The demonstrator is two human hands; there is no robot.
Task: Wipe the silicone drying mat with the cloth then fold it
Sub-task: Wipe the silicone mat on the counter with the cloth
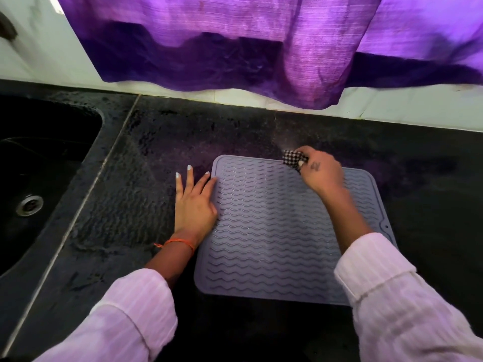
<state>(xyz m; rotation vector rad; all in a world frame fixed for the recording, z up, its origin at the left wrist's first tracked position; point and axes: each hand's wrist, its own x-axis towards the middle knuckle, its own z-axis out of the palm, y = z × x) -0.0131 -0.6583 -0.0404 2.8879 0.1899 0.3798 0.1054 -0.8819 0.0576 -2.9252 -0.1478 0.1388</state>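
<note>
A grey silicone drying mat (271, 231) with wavy ridges lies flat on the black counter. My right hand (321, 171) grips a bunched black-and-white checked cloth (294, 158) at the mat's far edge. Beside the mat's left edge, my left hand (194, 202) lies flat on the counter with straight fingers. Its index finger touches the far left corner of the mat.
A dark sink (39, 165) with a metal drain (29, 205) is set into the counter at the left. A purple curtain (235, 43) hangs over the white tiled wall behind. The black counter (431, 192) extends to the right of the mat.
</note>
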